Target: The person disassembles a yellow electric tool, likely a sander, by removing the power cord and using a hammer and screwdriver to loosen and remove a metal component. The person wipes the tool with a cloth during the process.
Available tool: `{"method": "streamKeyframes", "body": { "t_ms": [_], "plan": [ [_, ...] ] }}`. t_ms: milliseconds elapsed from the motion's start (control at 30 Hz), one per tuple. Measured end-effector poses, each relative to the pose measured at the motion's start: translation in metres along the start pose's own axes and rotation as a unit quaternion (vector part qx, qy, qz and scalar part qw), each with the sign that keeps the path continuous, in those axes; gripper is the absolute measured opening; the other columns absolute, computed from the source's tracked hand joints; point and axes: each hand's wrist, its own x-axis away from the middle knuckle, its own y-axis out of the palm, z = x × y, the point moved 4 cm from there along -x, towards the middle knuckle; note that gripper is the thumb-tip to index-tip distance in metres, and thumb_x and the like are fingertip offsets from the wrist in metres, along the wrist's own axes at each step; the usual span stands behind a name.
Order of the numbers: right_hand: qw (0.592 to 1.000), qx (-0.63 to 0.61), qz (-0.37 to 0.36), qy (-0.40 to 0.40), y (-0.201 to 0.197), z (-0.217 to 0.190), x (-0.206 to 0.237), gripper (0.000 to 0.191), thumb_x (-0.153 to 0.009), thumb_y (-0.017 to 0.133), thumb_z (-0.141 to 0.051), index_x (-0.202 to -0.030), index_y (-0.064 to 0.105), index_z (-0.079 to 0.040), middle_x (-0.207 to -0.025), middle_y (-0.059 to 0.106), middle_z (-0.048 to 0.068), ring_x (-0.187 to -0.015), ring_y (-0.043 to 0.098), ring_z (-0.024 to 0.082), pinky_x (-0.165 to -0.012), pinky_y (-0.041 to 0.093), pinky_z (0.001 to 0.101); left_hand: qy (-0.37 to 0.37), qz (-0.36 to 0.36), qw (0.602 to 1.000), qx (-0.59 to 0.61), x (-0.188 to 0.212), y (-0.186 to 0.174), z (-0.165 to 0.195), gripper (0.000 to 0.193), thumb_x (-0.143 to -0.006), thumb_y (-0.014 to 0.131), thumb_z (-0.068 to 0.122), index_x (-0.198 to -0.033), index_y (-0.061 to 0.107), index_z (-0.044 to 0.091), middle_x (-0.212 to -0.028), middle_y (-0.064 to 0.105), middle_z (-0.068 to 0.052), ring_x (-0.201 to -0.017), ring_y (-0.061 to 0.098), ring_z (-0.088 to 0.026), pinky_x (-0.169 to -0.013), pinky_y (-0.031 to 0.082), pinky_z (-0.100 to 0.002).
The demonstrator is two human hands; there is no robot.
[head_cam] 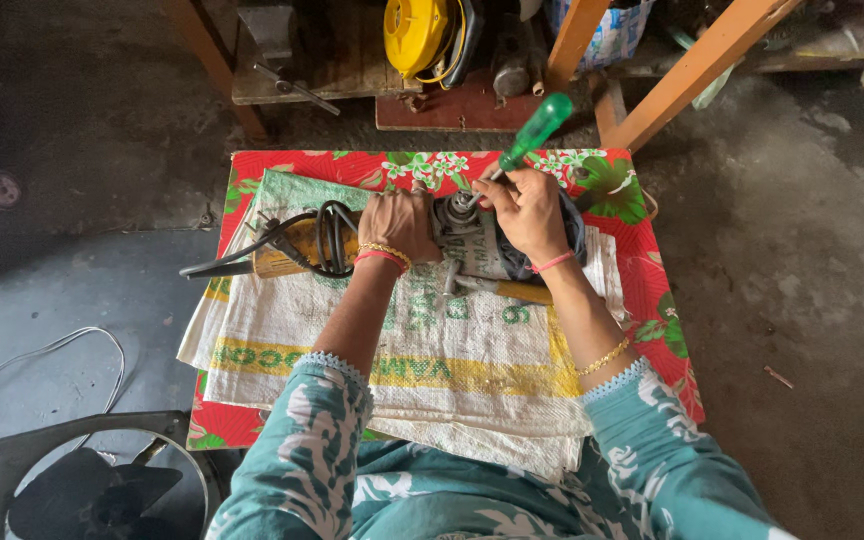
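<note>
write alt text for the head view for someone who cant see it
Seen from above, a person's right hand holds a green-handled screwdriver to a yellow power tool, which the left hand steadies. The tool lies on a white woven sack over a red floral cloth.

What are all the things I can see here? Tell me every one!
power tool: one, yellow and grey, on the sack under both hands
cord: one, black, coiled at the tool's left end
screwdriver: one, green handle, in the right hand
sack: one, white with yellow stripe, over the cloth
cloth: one, red, flowered, on the low table
reel: one, yellow, top shelf
fan: one, black, bottom left
left hand: on the tool
right hand: holding the screwdriver
</note>
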Motion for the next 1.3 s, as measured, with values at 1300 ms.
{"method": "streamKeyframes", "body": {
  "t_ms": [1300],
  "plan": [
    [0.994, 0.069, -0.080, -0.039, 0.013, -0.005, -0.024, 0.006, -0.098, 0.063, 0.000, -0.093, 0.062, 0.003, -0.078, 0.072, 0.011, -0.072, 0.074, 0.019, -0.065, 0.056, 0.0319, 0.000, 0.024, 1.000, 0.002, 0.000, -0.001, 0.001, 0.079, -0.058, 0.086, 0.049, -0.118, 0.063, 0.003, -0.097, 0.073, -0.015, -0.090, 0.072, -0.030, -0.080, 0.057, -0.040]
  ]
}}
